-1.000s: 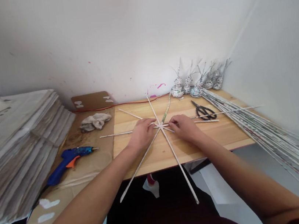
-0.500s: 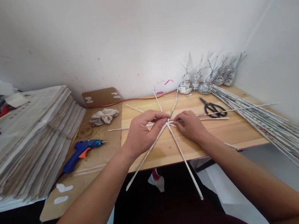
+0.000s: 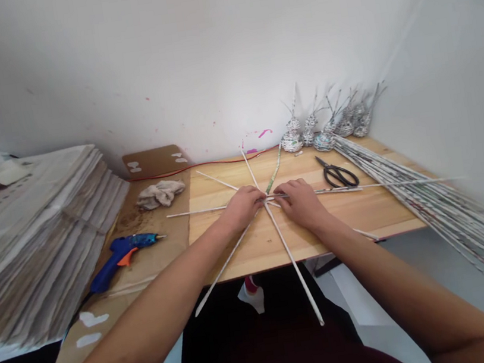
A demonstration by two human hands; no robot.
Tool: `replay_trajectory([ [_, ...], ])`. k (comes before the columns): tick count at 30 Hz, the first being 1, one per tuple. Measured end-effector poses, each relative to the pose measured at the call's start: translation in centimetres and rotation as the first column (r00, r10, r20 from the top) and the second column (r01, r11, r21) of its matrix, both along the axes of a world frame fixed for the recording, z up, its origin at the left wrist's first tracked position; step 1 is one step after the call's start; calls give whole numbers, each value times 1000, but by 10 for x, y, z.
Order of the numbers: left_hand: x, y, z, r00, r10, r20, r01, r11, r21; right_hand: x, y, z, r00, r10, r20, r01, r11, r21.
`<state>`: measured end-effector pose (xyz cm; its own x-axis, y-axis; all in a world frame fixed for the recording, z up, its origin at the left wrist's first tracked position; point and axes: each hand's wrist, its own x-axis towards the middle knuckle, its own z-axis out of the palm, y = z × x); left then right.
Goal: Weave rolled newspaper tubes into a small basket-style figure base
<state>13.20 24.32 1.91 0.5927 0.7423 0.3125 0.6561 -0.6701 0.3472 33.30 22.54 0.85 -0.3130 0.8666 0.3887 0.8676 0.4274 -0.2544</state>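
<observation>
Several white rolled-paper sticks (image 3: 289,253) cross at one middle point and spread out like spokes over the wooden tabletop. My left hand (image 3: 247,203) is closed at the left of the crossing, fingertips pinching the sticks there. Just right of the crossing, my right hand (image 3: 298,202) is closed on a thin paper stick (image 3: 408,182) that runs far out to the right. A greenish printed paper stick (image 3: 275,175) slants up and away from the centre between both hands. The exact grip of the fingertips is partly hidden.
Black scissors (image 3: 337,174) lie right of my hands, near a large bundle of paper sticks (image 3: 435,208). Woven paper figures (image 3: 292,136) stand at the wall. On cardboard to the left are a blue glue gun (image 3: 122,257), a crumpled rag (image 3: 161,194) and stacked newspapers (image 3: 51,232).
My left hand has turned lower and flatter, its fingers drawn in at the crossing. The long stick in my right hand has swung slightly toward me. The whole view has shifted a little.
</observation>
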Motion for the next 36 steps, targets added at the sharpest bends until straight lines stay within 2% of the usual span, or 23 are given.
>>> replay_trajectory([
  [8,-1,2,-17,988,-24,-154,49,985,165,-4,-1,8,995,-92,26,93,992,-88],
  [12,-3,0,-18,979,-10,-202,46,984,172,-10,7,19,988,-128,85,143,971,-193],
  [17,-2,-3,-17,978,6,-208,32,983,180,-18,21,30,975,-98,198,156,940,-305],
  [19,-2,-3,-17,979,9,-205,29,983,181,-19,23,31,965,-62,256,138,946,-293],
  [25,0,-1,-17,981,13,-196,20,986,166,-21,17,25,919,16,394,38,991,-129],
  [30,0,-4,-14,976,36,-216,2,985,172,-19,10,24,939,55,339,-11,992,-129],
  [36,2,-7,-14,977,75,-198,-42,985,165,-20,2,32,980,48,194,-4,976,-218],
])
